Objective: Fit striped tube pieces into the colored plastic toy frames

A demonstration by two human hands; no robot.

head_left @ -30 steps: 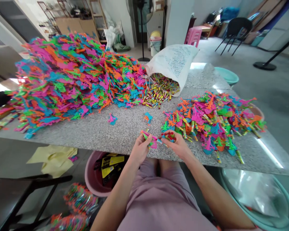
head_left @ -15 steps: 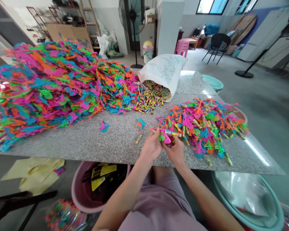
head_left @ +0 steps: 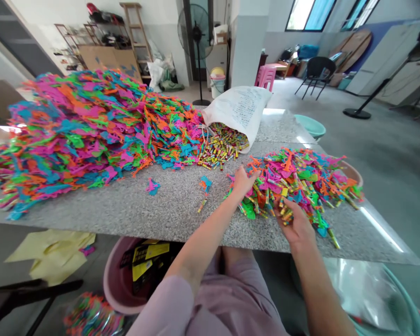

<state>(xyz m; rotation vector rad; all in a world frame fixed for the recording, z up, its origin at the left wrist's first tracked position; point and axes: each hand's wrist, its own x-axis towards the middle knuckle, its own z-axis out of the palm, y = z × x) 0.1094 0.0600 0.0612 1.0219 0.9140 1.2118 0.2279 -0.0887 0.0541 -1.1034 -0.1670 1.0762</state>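
A pile of bright plastic toy pieces point(head_left: 306, 175) in pink, orange, green and blue, mixed with small printed tubes, lies on the right of the table. At its left edge is my left hand point(head_left: 244, 182), thumb spread from the fingers, touching the pieces; nothing shows in its grasp. My right hand point(head_left: 297, 226) is at the pile's near side, fingers curled around several small yellow-printed tubes point(head_left: 286, 213). A loose blue and orange piece point(head_left: 206, 183) and a single tube point(head_left: 202, 205) lie left of my left hand.
A much larger heap of plastic pieces point(head_left: 101, 126) covers the table's left. Beside it, a white sack point(head_left: 241, 109) lies with tubes spilling out. Below the stone table's point(head_left: 168, 210) front edge stand a pink tub point(head_left: 112, 284) and a green basin point(head_left: 402, 289).
My hands were together holding a pink and green toy piece with a tube. They have parted: the left moved up to the pile, the right moved right and now holds several tubes.
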